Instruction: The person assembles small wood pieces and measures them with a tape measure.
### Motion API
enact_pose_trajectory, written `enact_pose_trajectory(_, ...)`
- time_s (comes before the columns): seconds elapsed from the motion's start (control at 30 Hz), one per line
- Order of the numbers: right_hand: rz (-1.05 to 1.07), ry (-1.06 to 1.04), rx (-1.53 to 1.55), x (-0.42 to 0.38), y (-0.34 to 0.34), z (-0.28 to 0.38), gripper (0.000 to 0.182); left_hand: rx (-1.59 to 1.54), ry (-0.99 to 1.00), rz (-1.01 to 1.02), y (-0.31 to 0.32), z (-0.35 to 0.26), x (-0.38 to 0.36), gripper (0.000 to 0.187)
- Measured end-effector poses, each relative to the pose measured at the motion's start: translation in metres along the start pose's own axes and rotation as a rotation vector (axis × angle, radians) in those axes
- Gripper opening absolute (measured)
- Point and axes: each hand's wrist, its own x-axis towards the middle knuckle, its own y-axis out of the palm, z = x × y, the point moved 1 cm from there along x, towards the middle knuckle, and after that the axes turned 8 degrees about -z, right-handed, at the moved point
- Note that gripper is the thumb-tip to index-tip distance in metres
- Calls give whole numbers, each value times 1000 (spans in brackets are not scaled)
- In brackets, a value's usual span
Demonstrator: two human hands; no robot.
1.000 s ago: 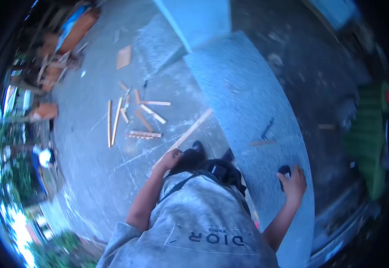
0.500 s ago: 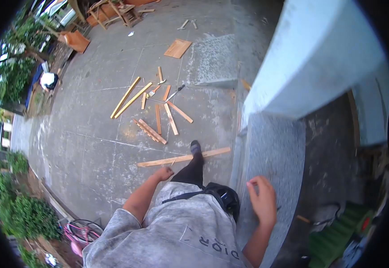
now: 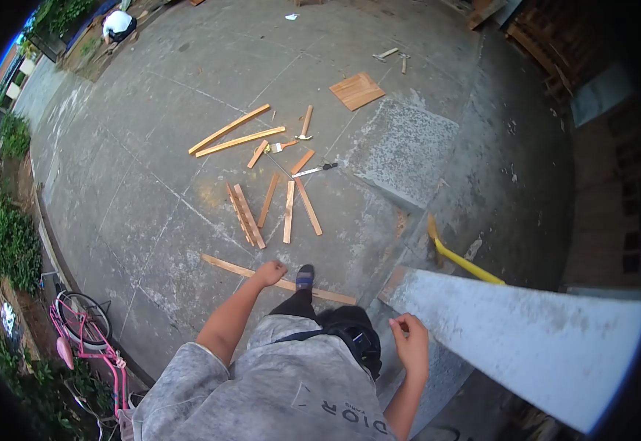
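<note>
My left hand (image 3: 270, 273) hangs in front of me with its fingers curled closed and nothing showing in them. Beneath it in the view, a long wooden strip (image 3: 221, 265) lies on the concrete, and my foot in a sandal (image 3: 305, 278) is beside its middle. My right hand (image 3: 411, 344) is raised at my right side near a pale slab-like post (image 3: 511, 331). Its fingers are loosely bent, the thumb stands apart from them, and I see nothing held. Ahead lie several short wooden strips (image 3: 289, 212), a handsaw (image 3: 313, 170), a paintbrush (image 3: 282, 146) and a hammer (image 3: 305, 123).
Two long strips (image 3: 241, 141) lie left of the hammer. Farther off are a square wooden board (image 3: 357, 91) and two more hammers (image 3: 386, 55). A yellow-handled tool (image 3: 467, 264) leans near the post. A pink bicycle (image 3: 88, 331) stands left; another person (image 3: 118, 26) crouches far off.
My view has turned to the right, and the post now lies lower across the right side. The yellow handle has come into sight. Both hands stay in much the same pose.
</note>
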Motion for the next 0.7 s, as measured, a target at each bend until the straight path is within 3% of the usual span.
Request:
enact_pose_trajectory(0.1,100,-38,-26,59,-3,4,21,-35,-17,-28,-22,-57,17,45)
enact_pose_trajectory(0.2,216,20,109,127,8,1,18,-32,-67,187,-22,-88,44,47)
enact_pose_trajectory(0.27,288,64,172,182,15,-10,19,-95,32,433,-46,-169,27,57)
enact_pose_trajectory(0.33,376,78,148,247,19,-34,24,-62,9,582,-71,-256,6,66)
enact_pose_trajectory(0.43,619,66,305,354,33,-52,30,-27,67,540,-86,-360,-5,67)
enact_pose_trajectory(0.5,970,121,325,410,37,-21,45,22,75,469,-87,-412,-2,65)
enact_pose_trajectory(0.57,1297,265,157,451,53,-2,56,97,192,473,-89,-453,13,62)
enact_pose_trajectory(0.63,1671,312,154,482,99,-20,63,133,213,421,-90,-485,27,60)
enact_pose_trajectory(0.7,1726,327,-64,505,93,5,67,69,208,310,-91,-507,40,60)
